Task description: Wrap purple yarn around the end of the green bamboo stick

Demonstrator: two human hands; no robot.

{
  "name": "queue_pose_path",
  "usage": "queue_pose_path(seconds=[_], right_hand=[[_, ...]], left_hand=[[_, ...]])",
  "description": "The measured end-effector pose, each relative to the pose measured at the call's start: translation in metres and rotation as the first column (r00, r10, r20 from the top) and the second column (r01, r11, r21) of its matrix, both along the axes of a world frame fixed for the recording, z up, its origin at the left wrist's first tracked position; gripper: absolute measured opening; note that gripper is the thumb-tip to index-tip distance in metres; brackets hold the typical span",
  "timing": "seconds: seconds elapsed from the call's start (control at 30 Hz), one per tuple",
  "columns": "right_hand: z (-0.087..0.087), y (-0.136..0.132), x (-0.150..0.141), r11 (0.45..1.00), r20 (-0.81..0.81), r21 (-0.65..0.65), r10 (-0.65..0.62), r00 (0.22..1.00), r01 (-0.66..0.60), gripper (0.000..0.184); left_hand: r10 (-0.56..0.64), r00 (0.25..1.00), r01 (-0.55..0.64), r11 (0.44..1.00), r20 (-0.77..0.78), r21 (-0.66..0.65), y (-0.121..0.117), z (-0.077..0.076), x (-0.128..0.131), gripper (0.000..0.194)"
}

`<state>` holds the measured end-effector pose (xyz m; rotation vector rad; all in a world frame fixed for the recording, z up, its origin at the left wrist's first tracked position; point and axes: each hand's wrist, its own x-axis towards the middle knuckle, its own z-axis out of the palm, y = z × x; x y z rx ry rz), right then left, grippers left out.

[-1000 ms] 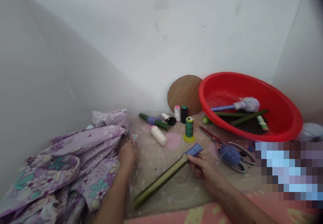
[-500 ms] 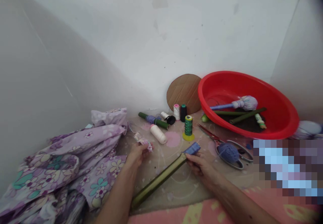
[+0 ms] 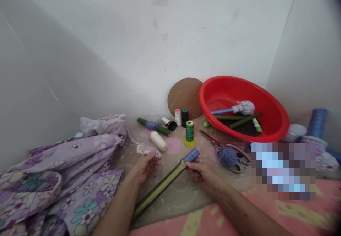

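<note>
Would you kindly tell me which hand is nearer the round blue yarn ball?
Right: the right hand, holding the long green stick, is just left of the round blue yarn ball. The left hand, holding a white-and-purple cloth strip, is farther left, across the stick.

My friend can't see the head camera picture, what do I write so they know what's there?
A person's right hand holds a green stick near its blue-wrapped end while the left hand holds a flowered cloth strip. Beyond the hands are a green thread spool, scissors and a red basin; a heap of flowered fabric lies at left.
</note>
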<state>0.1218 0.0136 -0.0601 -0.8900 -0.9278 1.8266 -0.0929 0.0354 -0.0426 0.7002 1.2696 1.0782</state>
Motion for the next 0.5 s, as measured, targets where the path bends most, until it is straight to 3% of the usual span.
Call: queue_pose_path(seconds=[0.17, 0.3, 0.37, 0.5], right_hand=[[-0.002, 0.003, 0.000, 1.000, 0.002, 0.010, 0.019, 1.000, -0.019, 0.025], [0.003, 0.001, -0.001, 1.000, -0.003, 0.013, 0.019, 1.000, -0.019, 0.024], [0.006, -0.001, -0.002, 1.000, -0.002, 0.017, 0.011, 1.000, -0.011, 0.024], [0.011, -0.003, -0.004, 1.000, -0.024, 0.022, 0.012, 1.000, -0.011, 0.026]], left_hand=[[-0.130, 0.991, 0.129, 0.990, -0.035, -0.049, -0.004, 0.002, 0.003, 0.028], [-0.254, 0.949, 0.249, 0.967, -0.184, -0.053, -0.011, 0.009, 0.021, 0.042], [-0.252, 0.910, 0.288, 0.955, -0.329, 0.064, -0.017, 0.015, 0.037, 0.037], [-0.217, 0.795, 0.428, 0.862, -0.566, 0.272, -0.027, 0.024, 0.064, 0.026]])
